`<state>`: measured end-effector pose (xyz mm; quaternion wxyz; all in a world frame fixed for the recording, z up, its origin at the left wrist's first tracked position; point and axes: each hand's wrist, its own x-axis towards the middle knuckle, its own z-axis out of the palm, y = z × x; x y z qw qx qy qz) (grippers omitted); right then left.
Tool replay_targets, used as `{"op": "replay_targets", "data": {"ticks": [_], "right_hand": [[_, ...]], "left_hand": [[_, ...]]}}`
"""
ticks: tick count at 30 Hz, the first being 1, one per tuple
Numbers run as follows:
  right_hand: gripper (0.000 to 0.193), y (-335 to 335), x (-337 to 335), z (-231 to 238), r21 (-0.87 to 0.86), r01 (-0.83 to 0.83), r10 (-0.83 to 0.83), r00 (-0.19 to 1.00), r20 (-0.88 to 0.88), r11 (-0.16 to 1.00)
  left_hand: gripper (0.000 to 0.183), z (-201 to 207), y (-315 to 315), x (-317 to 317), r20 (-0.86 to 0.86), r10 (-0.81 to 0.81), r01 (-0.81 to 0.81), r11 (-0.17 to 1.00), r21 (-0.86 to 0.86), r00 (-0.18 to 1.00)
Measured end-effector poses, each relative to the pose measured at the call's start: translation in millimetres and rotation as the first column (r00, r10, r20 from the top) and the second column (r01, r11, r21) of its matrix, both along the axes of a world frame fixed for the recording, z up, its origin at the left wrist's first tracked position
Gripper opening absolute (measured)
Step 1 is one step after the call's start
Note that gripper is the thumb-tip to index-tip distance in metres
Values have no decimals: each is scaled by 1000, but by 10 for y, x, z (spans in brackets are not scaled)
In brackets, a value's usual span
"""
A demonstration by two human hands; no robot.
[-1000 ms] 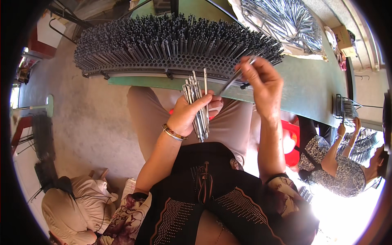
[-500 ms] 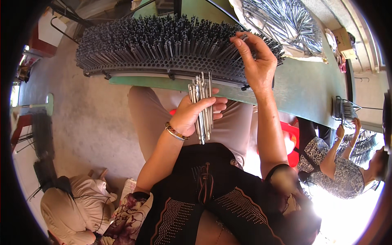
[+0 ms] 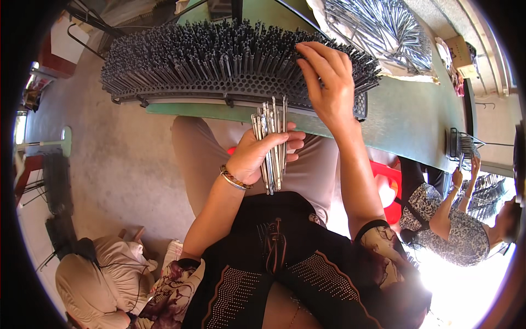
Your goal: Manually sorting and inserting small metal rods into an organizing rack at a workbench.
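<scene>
Over my lap, my left hand (image 3: 253, 152) is closed around a bundle of thin silvery metal rods (image 3: 269, 123), its thumb lying across them. The rods point up and away from me, uneven at their tips. In front stands a long black perforated rack (image 3: 263, 85) with round holes, packed with dark upright rods (image 3: 192, 57). My right hand (image 3: 333, 88) is at the right half of the rack, its thumb and fingers curled together among the rod tops. Whatever is between those fingertips is too small and dark to make out.
The rack sits along the edge of a green table (image 3: 405, 120). A pile of loose silvery rods (image 3: 383, 33) lies on pale sheeting at the far right. Another person (image 3: 449, 225) handles a small rack (image 3: 463, 143) on the right; a second person (image 3: 104, 274) sits low on the left.
My right hand has shifted left along the rack, its fingertips now deeper among the rod tops. The left hand and its bundle have barely moved.
</scene>
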<state>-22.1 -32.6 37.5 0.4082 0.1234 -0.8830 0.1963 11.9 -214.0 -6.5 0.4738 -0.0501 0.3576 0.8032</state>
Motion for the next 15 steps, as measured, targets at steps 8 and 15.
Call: {"op": "replay_targets", "data": {"ticks": [8, 15], "right_hand": [[20, -124, 572, -129, -703, 223, 431, 655, 621, 675], [17, -27, 670, -287, -789, 378, 502, 618, 605, 485]], "left_hand": [[32, 35, -1, -6, -30, -21, 22, 998, 56, 999], [31, -13, 78, 47, -73, -7, 7, 1000, -6, 997]]}}
